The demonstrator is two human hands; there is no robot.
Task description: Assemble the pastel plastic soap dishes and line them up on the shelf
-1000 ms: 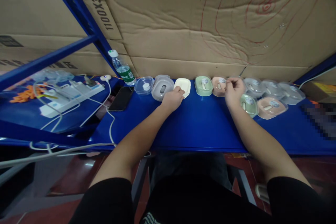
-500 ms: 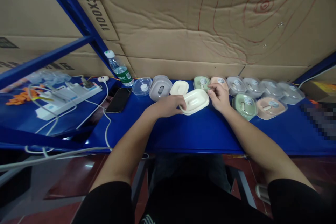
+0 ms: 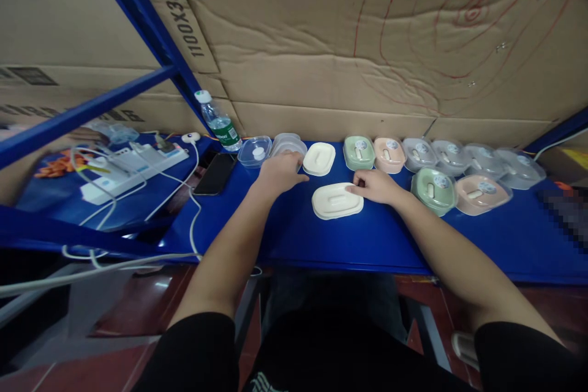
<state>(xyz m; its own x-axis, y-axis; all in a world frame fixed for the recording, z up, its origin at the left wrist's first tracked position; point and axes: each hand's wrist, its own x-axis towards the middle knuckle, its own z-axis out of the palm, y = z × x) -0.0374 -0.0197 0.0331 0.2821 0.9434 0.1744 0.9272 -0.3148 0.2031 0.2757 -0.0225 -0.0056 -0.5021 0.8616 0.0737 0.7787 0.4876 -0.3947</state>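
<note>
A cream oval lid [image 3: 337,202] lies near the middle of the blue table, its right end pinched between the thumb and fingers of my right hand [image 3: 374,185]. Over the grey and clear containers [image 3: 288,142] reaches my left hand [image 3: 282,174], thumb apart from the fingers; its fingertips are partly hidden, and no held object shows. A second cream lid [image 3: 319,159] sits just right of my left hand. Further left is a clear container [image 3: 254,152] with a white round piece.
Green [image 3: 359,153], pink [image 3: 389,155] and several grey lidded containers stand along the cardboard wall at right. A bottle [image 3: 221,125], phone [image 3: 215,174] and power strip [image 3: 133,173] are at left, with cables and another person's hand.
My left hand has let go of the cream lid and moved left to the containers. The lid has come down towards the table front, with my right hand now on its right end.
</note>
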